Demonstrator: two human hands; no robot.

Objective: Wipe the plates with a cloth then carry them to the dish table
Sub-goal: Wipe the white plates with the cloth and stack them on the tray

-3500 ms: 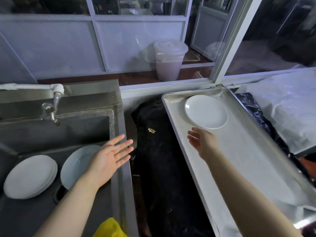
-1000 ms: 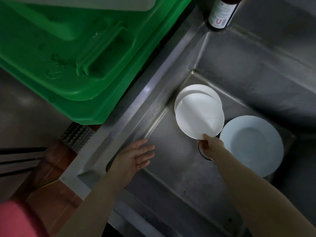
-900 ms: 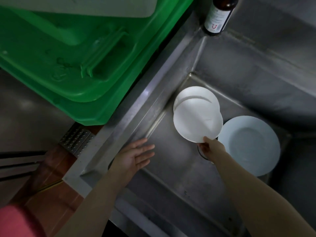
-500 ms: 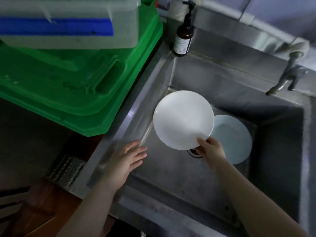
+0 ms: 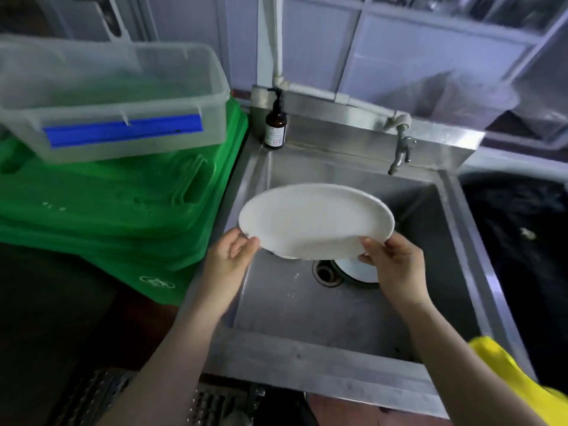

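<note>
Head view: both hands hold a white plate [image 5: 313, 221] over the sink [image 5: 353, 361], the left hand [image 5: 229, 256] pinching its left rim, the right hand [image 5: 392, 264] its right. Another plate [image 5: 358, 269] lies below. The wiping step seems about to begin; next, one hand must fetch the yellow cloth [image 5: 519, 379].

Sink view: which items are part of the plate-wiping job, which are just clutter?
Job: white plate held by left hand and right hand; second plate in sink; yellow cloth.
Clutter: brown pump bottle; tap; clear tub; green crates.
</note>
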